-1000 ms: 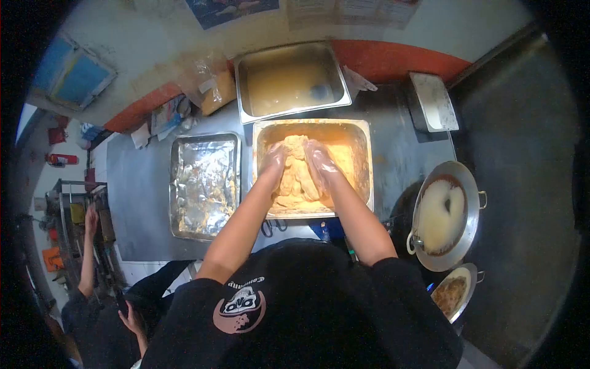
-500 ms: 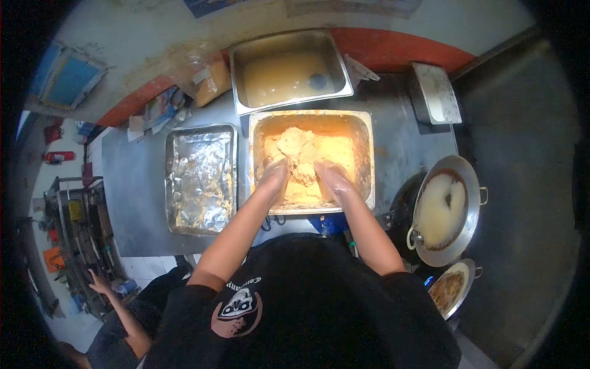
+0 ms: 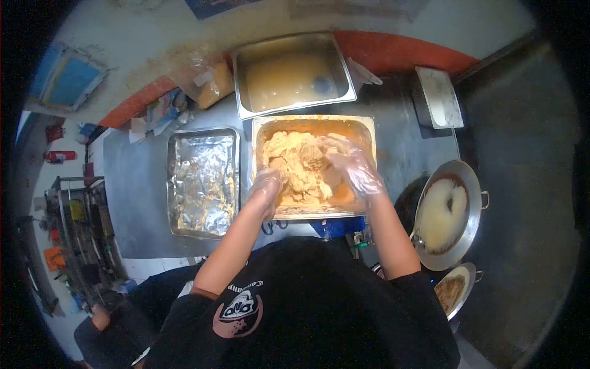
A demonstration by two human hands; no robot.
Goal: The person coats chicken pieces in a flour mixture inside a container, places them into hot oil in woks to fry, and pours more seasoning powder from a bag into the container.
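Note:
A rectangular metal pan (image 3: 370,127) holds a heap of flour-coated pieces (image 3: 300,161), their kind hidden under the coating. My left hand (image 3: 268,186), in a clear plastic glove, is at the pan's left side, its fingertips against the coated pieces. From the right, my right hand (image 3: 356,167), gloved the same way, reaches in and touches pieces near the middle. Coating and blur hide the fingers of both hands, so I cannot tell whether either grips a piece.
Left of the pan lies a foil-lined tray (image 3: 204,184). Behind stands a deep pan of cloudy liquid (image 3: 289,77). To the right are a wok of pale foaming liquid (image 3: 444,212), a second wok (image 3: 453,289) and a narrow metal container (image 3: 437,98). Another person (image 3: 126,326) is at lower left.
My hands have moved apart, the right one up and to the right. The mound between them has spread into separate coated pieces. The other person's hand has lowered.

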